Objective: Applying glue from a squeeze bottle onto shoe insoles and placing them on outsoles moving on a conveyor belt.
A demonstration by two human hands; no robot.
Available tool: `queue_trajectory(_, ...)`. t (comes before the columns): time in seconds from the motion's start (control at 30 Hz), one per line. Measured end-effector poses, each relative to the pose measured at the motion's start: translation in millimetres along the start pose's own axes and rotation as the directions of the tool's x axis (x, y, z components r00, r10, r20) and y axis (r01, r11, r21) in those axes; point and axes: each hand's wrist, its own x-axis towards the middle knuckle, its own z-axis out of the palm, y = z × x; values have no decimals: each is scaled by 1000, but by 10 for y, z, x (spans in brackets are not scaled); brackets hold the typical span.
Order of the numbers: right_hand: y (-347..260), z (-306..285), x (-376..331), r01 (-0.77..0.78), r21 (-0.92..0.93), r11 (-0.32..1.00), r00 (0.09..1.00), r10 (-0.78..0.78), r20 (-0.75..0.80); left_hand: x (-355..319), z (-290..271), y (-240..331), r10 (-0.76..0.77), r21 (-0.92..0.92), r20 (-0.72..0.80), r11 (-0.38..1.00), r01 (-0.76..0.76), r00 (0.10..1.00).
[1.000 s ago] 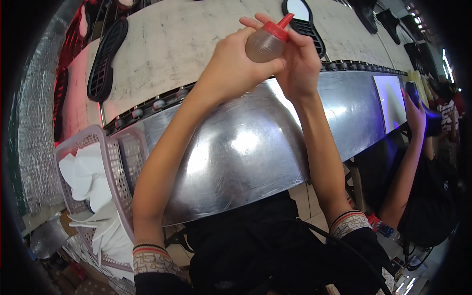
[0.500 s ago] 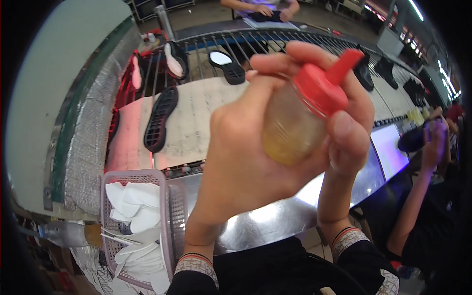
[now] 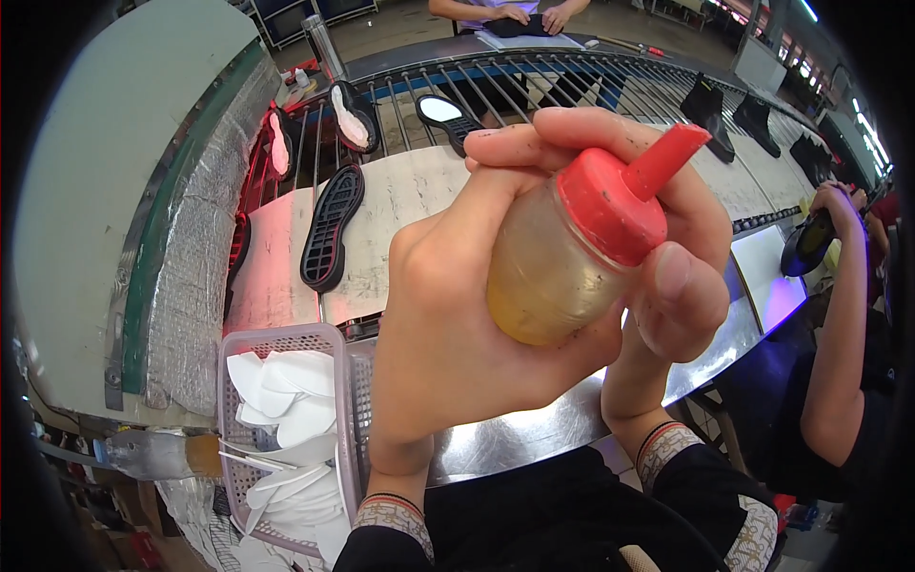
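A clear squeeze bottle [image 3: 548, 267] with a red cap and a slanted red nozzle is held up close in front of me. Some yellowish liquid sits in its lower part. My left hand [image 3: 457, 315] is closed against the bottle, its back toward me and some of its fingers hidden. From the right, my right hand [image 3: 696, 238] wraps round the bottle and cap, its thumb beside the cap and other fingers reaching over the top. Beyond my hands, a black shoe sole [image 3: 334, 227] lies on the pale conveyor surface.
A pale mauve basket [image 3: 229, 381] of white insole-shaped pieces [image 3: 295, 410] stands at left, beside a plastic bottle [image 3: 157, 453]. More soles, one white-topped [image 3: 440, 110], rest on the rollers. Black shoes [image 3: 705, 110] stand at far right. Co-workers' hands [image 3: 534, 21] work across the line and at right.
The view has shifted, so the basket and soles appear farther right. The squeeze bottle sits slightly lower and to the left, still in both hands. The co-worker's arm at right has risen.
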Motion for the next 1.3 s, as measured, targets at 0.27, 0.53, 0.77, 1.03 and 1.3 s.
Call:
queue_trajectory(0.27, 69, 111, -25, 144, -178, 973, 979, -166, -119, -39, -1, 18, 15, 43, -15, 999, -14, 1000)
queue_trajectory(0.53, 5, 26, -74, 195, -224, 955, 971, -220, -91, -13, 64, 38, 92, 96, 5, 991, -92, 996)
queue_trajectory(0.77, 22, 100, -64, 94, -239, 966, 979, -134, -153, -21, 77, 17, 58, 161, -43, 986, -50, 997)
queue_trajectory(1.03, 18, 93, -44, 50, -234, 971, 981, -92, -171, 1, 119, -42, 84, 217, -95, 974, -62, 992)
queue_trajectory(1.3, 234, 75, -2, -26, -137, 990, 930, -26, -366, 44, 200, -278, 222, 481, -120, 866, -139, 968)
